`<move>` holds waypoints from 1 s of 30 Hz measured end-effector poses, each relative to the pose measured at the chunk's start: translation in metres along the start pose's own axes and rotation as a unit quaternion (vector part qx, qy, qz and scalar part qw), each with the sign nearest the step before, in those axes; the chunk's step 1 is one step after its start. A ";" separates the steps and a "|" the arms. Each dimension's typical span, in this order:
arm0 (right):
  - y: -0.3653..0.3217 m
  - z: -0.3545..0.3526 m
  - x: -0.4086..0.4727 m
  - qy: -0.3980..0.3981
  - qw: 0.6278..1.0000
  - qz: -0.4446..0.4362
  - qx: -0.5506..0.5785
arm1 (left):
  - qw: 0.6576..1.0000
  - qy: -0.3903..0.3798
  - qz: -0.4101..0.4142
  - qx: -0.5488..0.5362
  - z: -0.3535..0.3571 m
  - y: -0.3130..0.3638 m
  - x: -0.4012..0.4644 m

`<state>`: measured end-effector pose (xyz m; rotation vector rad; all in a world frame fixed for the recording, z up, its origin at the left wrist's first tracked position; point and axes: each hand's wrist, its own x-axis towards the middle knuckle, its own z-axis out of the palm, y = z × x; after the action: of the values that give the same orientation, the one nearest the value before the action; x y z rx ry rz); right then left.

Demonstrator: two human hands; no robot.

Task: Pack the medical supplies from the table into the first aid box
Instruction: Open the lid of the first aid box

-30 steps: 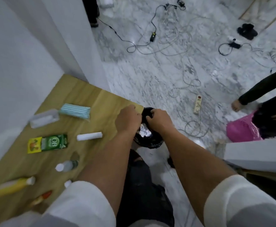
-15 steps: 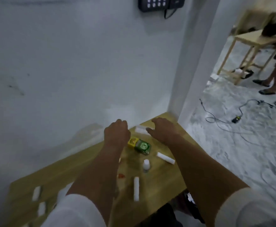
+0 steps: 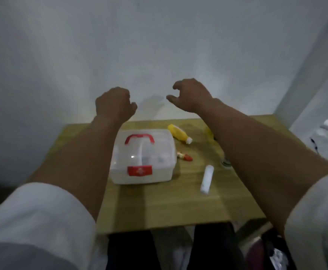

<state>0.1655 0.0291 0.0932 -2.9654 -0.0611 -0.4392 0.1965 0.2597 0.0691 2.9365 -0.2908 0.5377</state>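
1. The first aid box (image 3: 142,157), one translucent white case with a red handle and red front latch, sits lid-down and closed on the wooden table (image 3: 159,207), left of centre.
2. Just right of the box lies one small tube with a red cap (image 3: 184,156), its near end close to the box's right wall; whether they touch I cannot tell.
3. Farther back and to the right lies one yellow bottle (image 3: 178,133) on its side, white cap pointing right and near.
4. Nearer and right of the box lies one white roll (image 3: 207,179), well apart from the box.
5. The right forearm crosses over the table's right part and hides whatever lies beneath it; only a yellow sliver and a dark round bit peep out at its edge, too hidden to name.
6. The left hand (image 3: 114,104) is raised above the table's far edge, fingers curled into a loose fist, holding nothing visible.
7. The right hand (image 3: 192,96) is raised beside it, fingers half-curled and parted, empty.
8. A plain white wall (image 3: 159,45) stands behind the table.
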 end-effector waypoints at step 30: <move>-0.052 0.112 -0.172 0.146 0.958 -0.242 -0.039 | 0.895 -0.027 -0.019 -0.445 0.044 -0.059 -0.204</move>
<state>0.0296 0.0939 -0.0555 -2.9014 -0.7613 -0.9519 0.0368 0.3428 -0.0522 2.0543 -0.3629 0.2164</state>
